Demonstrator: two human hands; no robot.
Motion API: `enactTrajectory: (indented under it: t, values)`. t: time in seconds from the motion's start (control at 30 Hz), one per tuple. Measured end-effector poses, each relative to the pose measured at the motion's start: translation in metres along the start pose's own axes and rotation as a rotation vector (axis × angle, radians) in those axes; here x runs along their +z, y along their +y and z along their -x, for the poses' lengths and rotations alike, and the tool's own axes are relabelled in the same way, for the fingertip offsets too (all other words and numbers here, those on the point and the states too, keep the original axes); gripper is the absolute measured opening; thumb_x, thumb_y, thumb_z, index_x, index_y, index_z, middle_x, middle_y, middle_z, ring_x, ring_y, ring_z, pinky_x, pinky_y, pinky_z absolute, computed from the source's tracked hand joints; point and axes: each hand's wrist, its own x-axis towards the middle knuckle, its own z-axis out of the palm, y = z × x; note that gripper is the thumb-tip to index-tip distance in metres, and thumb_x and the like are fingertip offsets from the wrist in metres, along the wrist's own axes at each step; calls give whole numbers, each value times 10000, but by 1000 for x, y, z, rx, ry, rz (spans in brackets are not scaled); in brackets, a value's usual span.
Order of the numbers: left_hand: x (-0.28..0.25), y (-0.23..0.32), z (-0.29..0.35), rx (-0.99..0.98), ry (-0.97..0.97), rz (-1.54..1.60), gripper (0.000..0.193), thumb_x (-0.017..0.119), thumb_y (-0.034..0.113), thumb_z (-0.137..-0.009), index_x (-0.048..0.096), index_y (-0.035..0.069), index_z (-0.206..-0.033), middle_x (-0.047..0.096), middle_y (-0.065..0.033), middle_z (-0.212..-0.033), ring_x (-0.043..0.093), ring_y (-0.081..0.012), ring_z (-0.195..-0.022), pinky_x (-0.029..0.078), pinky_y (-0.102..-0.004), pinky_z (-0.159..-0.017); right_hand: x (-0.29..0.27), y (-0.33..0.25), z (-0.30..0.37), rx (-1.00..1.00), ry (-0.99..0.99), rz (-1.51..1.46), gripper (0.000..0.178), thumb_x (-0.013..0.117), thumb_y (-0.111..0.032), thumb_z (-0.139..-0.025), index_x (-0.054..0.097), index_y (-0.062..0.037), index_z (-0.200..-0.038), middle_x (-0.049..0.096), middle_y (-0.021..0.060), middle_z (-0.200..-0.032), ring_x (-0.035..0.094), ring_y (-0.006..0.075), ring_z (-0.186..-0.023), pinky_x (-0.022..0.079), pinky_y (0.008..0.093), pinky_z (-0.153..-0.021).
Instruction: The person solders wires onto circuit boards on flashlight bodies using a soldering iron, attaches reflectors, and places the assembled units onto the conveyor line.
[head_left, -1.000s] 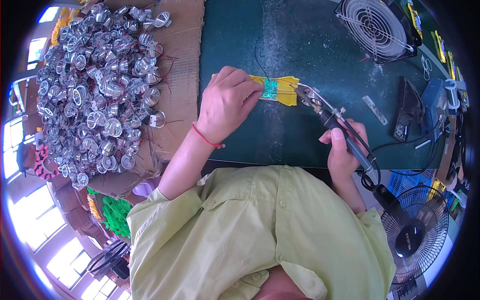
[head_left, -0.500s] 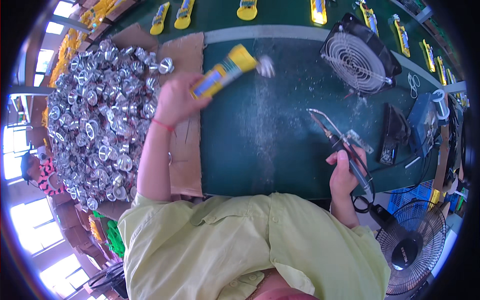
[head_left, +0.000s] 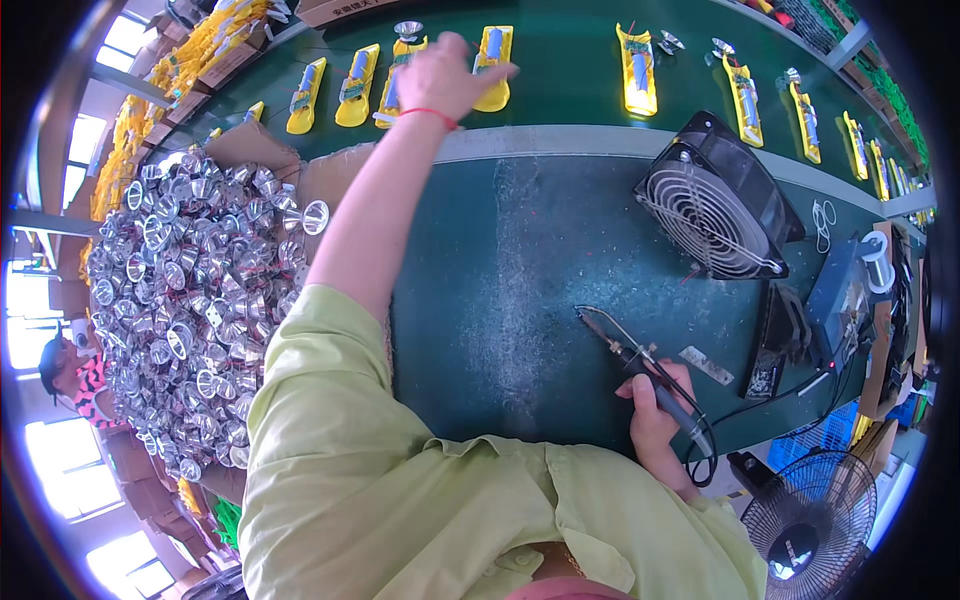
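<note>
My left hand (head_left: 440, 80) is stretched out over the far green strip, fingers apart and holding nothing I can see. Its fingertips reach the yellow casing (head_left: 494, 92) with a blue cylinder inside; contact is unclear. Partly hidden behind the hand's left side lies another yellow casing (head_left: 388, 105), with a shiny reflector (head_left: 408, 31) at its far end. My right hand (head_left: 655, 410) is closed around a soldering iron (head_left: 634, 361). The iron's bent tip points to the far left, above the green worktable (head_left: 450, 300).
A heap of silver reflectors (head_left: 180, 300) covers the left side on cardboard. More yellow casings (head_left: 638, 75) lie along the far strip. A black square fan (head_left: 715, 205) stands on the right, near a solder spool (head_left: 877, 262). A floor fan (head_left: 815, 515) is at lower right.
My left hand has moved from the cardboard's edge to the far strip and let go of the yellow casing. My right hand has shifted slightly nearer and left with the soldering iron.
</note>
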Motion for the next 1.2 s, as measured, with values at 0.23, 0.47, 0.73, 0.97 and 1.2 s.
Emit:
enactTrajectory:
  t: [0.23, 0.47, 0.73, 0.97, 1.2]
  values:
    - [-43, 12, 72, -39, -380, 41, 500, 594, 562, -681, 664, 84, -808, 660, -88, -832, 641, -229, -787, 493, -350, -690, -4, 0, 3, 25, -29, -2, 164, 584, -41, -805, 478, 24, -912, 563, 122, -744, 577, 142, -559, 480, 246, -538]
    - [-85, 3, 270, 168, -149, 135, 453, 752, 440, -617, 568, 92, -842, 579, -52, -714, 581, -224, -695, 429, -370, -676, 1, 0, 7, -58, -29, 1, 170, 540, -55, -828, 502, 31, -968, 548, 91, -675, 544, 150, -535, 451, 241, -513]
    - [-116, -101, 313, -145, 183, 61, 235, 677, 80, -701, 627, 100, -930, 565, -73, -782, 561, -251, -763, 454, -345, -674, 9, -10, 24, -92, -51, 23, 182, 568, -73, -811, 494, 35, -937, 567, 108, -639, 563, 144, -520, 468, 231, -519]
    - [-94, -126, 272, 105, 130, -317, 155, 668, 136, -704, 663, 128, -859, 570, -33, -815, 527, -218, -897, 412, -370, -779, 15, -21, 42, -103, -150, -1, 180, 572, -55, -809, 491, 34, -943, 576, 107, -652, 568, 144, -534, 483, 236, -532]
    - [-119, -97, 292, -333, 0, 653, 53, 612, 121, -795, 630, 71, -799, 617, -71, -905, 589, -243, -840, 462, -334, -681, 10, -20, 48, -106, -197, 34, 179, 593, -56, -810, 501, 34, -935, 572, 116, -712, 587, 146, -565, 476, 232, -520]
